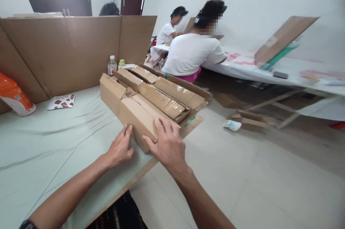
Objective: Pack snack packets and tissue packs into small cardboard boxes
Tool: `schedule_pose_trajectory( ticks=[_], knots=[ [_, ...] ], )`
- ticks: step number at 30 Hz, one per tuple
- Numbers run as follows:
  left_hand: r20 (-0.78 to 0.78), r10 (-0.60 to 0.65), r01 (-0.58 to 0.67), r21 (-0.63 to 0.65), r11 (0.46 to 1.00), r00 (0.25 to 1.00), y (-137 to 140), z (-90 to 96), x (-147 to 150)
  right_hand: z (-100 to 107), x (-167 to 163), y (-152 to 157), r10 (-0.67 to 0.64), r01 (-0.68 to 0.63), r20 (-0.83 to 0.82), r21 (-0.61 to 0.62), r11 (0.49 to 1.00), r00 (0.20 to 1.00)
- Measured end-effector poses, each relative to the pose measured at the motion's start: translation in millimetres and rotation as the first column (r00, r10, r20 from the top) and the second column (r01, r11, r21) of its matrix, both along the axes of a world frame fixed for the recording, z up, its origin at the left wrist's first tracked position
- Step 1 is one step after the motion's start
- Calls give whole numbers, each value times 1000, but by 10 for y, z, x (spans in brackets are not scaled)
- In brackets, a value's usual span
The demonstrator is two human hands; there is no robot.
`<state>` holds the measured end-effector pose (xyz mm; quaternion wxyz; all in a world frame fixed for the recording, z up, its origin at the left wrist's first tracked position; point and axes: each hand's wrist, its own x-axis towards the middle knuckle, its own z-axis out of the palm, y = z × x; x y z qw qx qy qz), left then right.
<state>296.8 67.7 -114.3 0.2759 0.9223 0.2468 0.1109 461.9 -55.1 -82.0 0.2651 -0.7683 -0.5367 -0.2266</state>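
Observation:
A long, narrow cardboard box point(140, 115), closed on top, lies at the near side of a row of similar boxes. My left hand point(121, 146) rests against its left side near the close end, fingers stretched out. Over the near right end of the same box lies my right hand point(168, 144), its thumb on the near face and its fingers across the top edge. Beyond it sit several more flattened or partly open cardboard boxes point(161, 96), some with clear tape, reaching past the table edge.
A green-covered table point(67, 139) has a tall cardboard screen point(72, 53) at its back. On it are an orange bottle point(16, 94), a printed packet point(61, 101) and a clear bottle point(112, 65). To the right, a person point(191, 51) sits at another table; an open carton point(249, 119) lies on the floor.

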Motion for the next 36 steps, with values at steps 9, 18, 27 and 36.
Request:
schedule_pose_trajectory(
  ticks=[9,18,27,36],
  knots=[
    [-76,313,-287,243,927,947,291,128,-1959,-77,71,197,-10,10,5,-12,1000,1000],
    [35,511,-445,545,710,859,54,-496,-3389,178,-292,-255,-29,-32,219,266,963,975],
    [30,550,-459,592,663,835,-185,-526,-3095,-624,-1317,426,533,-501,16,-316,806,846],
    [-79,611,-466,572,675,787,-373,-568,-3005,-1052,-1519,447,528,-506,-113,-502,701,842]
  ],
)
